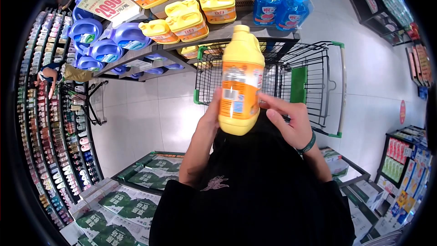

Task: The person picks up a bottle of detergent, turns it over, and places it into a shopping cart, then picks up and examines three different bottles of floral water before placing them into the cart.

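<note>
A yellow detergent bottle (241,79) with a cap and an orange and white label stands upright in front of my chest, its barcode side facing me. My left hand (212,110) is closed around its left side; most of those fingers are hidden behind the bottle. At the right edge of the label, my right hand (290,117) has its fingertips touching or very near the bottle, thumb and fingers apart. A dark green band (308,142) circles my right wrist. Beyond the bottle is a black wire shopping cart (314,93) with green corners.
A display shelf (157,13) ahead carries several yellow jugs (218,7), blue pump bottles (266,5) and purple jugs (129,36) beside a price sign (109,3). Stacked green and white cartons (125,207) flank me. At left are a person (50,74) and another cart (91,105).
</note>
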Demonstrator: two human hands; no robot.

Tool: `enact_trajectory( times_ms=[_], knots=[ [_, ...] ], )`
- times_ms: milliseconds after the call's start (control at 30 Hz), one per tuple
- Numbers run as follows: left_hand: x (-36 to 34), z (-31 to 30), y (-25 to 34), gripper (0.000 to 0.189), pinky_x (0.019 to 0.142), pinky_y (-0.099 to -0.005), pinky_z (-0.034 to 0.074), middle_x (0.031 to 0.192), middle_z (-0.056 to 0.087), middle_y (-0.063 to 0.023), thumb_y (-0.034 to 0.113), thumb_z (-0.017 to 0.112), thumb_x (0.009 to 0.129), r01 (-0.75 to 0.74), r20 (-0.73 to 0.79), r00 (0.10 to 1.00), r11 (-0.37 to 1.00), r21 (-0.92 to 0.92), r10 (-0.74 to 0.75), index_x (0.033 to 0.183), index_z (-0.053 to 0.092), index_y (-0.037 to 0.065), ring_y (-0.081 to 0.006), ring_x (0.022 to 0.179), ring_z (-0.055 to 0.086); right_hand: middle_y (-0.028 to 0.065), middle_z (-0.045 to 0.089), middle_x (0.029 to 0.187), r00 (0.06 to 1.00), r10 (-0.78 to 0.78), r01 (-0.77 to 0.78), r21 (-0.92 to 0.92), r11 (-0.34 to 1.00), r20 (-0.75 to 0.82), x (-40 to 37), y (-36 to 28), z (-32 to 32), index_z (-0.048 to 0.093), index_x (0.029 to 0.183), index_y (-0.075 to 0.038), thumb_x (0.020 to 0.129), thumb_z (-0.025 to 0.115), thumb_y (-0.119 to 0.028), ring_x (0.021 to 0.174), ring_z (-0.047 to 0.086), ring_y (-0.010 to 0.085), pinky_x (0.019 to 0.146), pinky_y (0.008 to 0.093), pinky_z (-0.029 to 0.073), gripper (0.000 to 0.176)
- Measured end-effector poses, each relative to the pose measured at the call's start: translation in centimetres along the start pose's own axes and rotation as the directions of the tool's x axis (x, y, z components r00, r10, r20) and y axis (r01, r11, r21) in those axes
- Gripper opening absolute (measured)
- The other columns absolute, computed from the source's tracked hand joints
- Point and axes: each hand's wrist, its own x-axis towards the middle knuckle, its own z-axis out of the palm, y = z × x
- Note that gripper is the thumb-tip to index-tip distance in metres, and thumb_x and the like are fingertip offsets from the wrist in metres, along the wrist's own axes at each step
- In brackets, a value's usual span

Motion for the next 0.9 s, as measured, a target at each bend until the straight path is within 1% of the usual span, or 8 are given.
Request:
enact_trajectory(
  times_ms=[33, 67, 133, 333, 567, 733, 867, 900],
  knots=[
    [-0.1, -0.6, -0.1, 0.105, 0.111, -0.043, 0.045, 0.148, 0.049, -0.0149, 0.075, 0.061, 0.085, 0.046, 0.045, 0.998, 0.975, -0.219, -0.037, 0.157, 0.028, 0.007, -0.0286, 0.132, 0.053, 0.0174, 0.074, 0.114, 0.991, -0.132, 0.133, -0.078, 0.988, 0.017, 0.1, -0.1, -0.1, 0.068, 0.126, -0.001, 0.098, 0.061, -0.009, 0.099, 0.075, 0.0217, 0.087, 0.0288, 0.057, 0.03],
    [0.1, -0.8, -0.5, 0.102, 0.112, -0.0468, 0.044, 0.154, 0.043, -0.017, 0.079, 0.05, 0.087, 0.024, 0.256, 0.965, 0.948, -0.318, 0.062, 0.155, 0.033, 0.006, -0.0299, 0.137, 0.049, 0.0168, 0.075, 0.111, 0.995, -0.084, 0.082, 0.054, 0.995, 0.052, 0.0, -0.6, -0.1, 0.069, 0.123, 0.0, 0.098, 0.06, -0.008, 0.097, 0.075, 0.0207, 0.086, 0.0283, 0.057, 0.028],
    [0.1, -0.9, -1.1, 0.101, 0.112, -0.0464, 0.044, 0.154, 0.043, -0.017, 0.078, 0.052, 0.087, 0.104, 0.427, 0.896, 0.875, -0.473, 0.125, 0.155, 0.032, 0.006, -0.0298, 0.137, 0.05, 0.0162, 0.076, 0.108, 0.995, -0.045, 0.027, 0.191, 0.981, 0.09, 0.0, -0.9, 0.3, 0.071, 0.12, 0.0, 0.098, 0.06, -0.008, 0.096, 0.075, 0.0197, 0.085, 0.0278, 0.057, 0.026],
    [0.1, -0.9, -2.5, 0.1, 0.112, -0.0452, 0.044, 0.152, 0.044, -0.0169, 0.074, 0.055, 0.088, 0.195, 0.479, 0.867, 0.787, -0.585, 0.141, 0.156, 0.03, 0.006, -0.0297, 0.136, 0.05, 0.0138, 0.076, 0.096, 0.982, -0.047, 0.104, 0.314, 0.944, -0.183, 0.3, 0.9, 0.9, 0.07, 0.111, 0.005, 0.099, 0.059, -0.004, 0.088, 0.074, 0.0174, 0.083, 0.0287, 0.058, 0.018],
    [0.6, -0.5, -3.1, 0.098, 0.111, -0.0438, 0.045, 0.151, 0.046, -0.0168, 0.069, 0.059, 0.088, 0.201, 0.477, 0.87, 0.792, -0.576, 0.126, 0.156, 0.028, 0.005, -0.0296, 0.134, 0.051, 0.0158, 0.074, 0.101, 0.968, 0.024, 0.086, 0.417, 0.905, -0.25, 0.3, 1.7, 0.3, 0.065, 0.113, 0.007, 0.1, 0.058, -0.003, 0.086, 0.072, 0.0174, 0.082, 0.0295, 0.058, 0.018],
    [1.0, -0.7, -3.1, 0.098, 0.111, -0.0428, 0.045, 0.149, 0.047, -0.0168, 0.066, 0.062, 0.089, 0.179, 0.444, 0.891, 0.828, -0.532, 0.093, 0.157, 0.027, 0.005, -0.0295, 0.133, 0.052, 0.0128, 0.07, 0.109, 0.963, 0.059, 0.061, 0.422, 0.905, -0.264, 0.3, 2.4, -0.1, 0.065, 0.115, 0.006, 0.101, 0.056, -0.004, 0.098, 0.067, 0.0146, 0.082, 0.0268, 0.056, 0.02],
    [1.2, -1.6, -3.0, 0.097, 0.11, -0.042, 0.045, 0.149, 0.047, -0.0167, 0.063, 0.065, 0.09, 0.057, 0.269, 0.962, 0.939, -0.338, 0.038, 0.157, 0.026, 0.005, -0.0294, 0.133, 0.052, 0.0093, 0.058, 0.131, 0.968, 0.142, -0.052, 0.385, 0.921, -0.208, 0.6, 3.1, -0.4, 0.064, 0.12, 0.001, 0.1, 0.058, -0.007, 0.115, 0.058, 0.0139, 0.083, 0.0258, 0.055, 0.023],
    [1.1, -1.9, -3.1, 0.097, 0.11, -0.0418, 0.045, 0.148, 0.048, -0.0167, 0.063, 0.065, 0.09, 0.006, 0.155, 0.988, 0.981, -0.194, 0.025, 0.157, 0.025, 0.005, -0.0294, 0.132, 0.052, 0.01, 0.054, 0.138, 0.981, 0.104, -0.043, 0.333, 0.942, -0.166, 0.5, 3.7, -0.3, 0.058, 0.134, -0.001, 0.099, 0.06, -0.011, 0.12, 0.056, 0.0166, 0.084, 0.026, 0.055, 0.036]
  ],
)
